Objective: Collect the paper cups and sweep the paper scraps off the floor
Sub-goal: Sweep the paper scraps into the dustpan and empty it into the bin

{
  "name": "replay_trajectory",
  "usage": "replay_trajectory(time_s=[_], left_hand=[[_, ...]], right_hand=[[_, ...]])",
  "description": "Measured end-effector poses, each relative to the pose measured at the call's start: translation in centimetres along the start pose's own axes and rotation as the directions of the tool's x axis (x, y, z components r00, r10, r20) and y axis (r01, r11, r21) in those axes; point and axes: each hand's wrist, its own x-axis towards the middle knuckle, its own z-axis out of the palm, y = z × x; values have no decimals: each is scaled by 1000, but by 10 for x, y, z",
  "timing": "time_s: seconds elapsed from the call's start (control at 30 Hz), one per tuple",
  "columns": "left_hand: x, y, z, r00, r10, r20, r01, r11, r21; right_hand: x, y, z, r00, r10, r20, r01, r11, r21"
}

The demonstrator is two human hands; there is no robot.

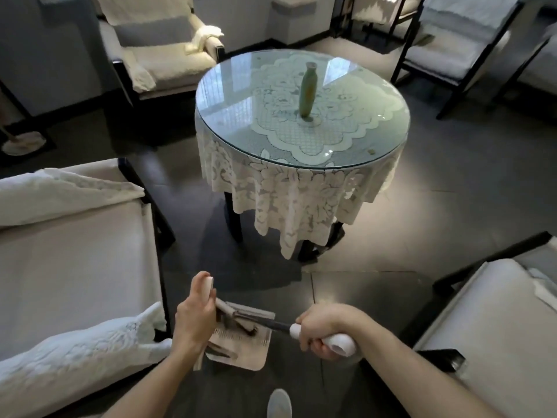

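Fingers (pixel 310 336) curled tight: left hand (pixel 193 312) gripping the beige plastic dustpan (pixel 241 354) by its handle, right hand (pixel 324 333) holding the white-gripped dark broom (pixel 271 324). Risks tipping the pan if swept hard.

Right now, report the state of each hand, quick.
Left hand: closed, gripping the dustpan handle.
Right hand: closed, gripping the broom handle.
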Motion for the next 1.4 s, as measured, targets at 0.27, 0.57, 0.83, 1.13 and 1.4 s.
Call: replay_trajectory(time_s=[0.27, 0.57, 0.83, 1.13, 1.4], left_hand=[[-43, -17, -32, 979, 137, 149, -139, 990, -2], [-110, -32, -91, 736, 519, 435, -524, 843, -121], [-212, -27, -106, 477, 569, 670, -603, 766, -222], [-380, -52, -108, 109, 600, 793, -687, 622, -376], [-577, -103, -125, -224, 473, 852, -729, 498, -469]], right_hand=[[-58, 44, 78, 977, -87, -197, 133, 963, 234], [-90, 88, 249, 927, 83, -366, 196, 725, 660], [-130, 165, 394, 899, 277, -339, 216, 391, 895], [-195, 251, 584, 868, 414, -275, 263, 87, 961], [-258, 308, 794, 783, 590, -194, 365, -184, 913]])
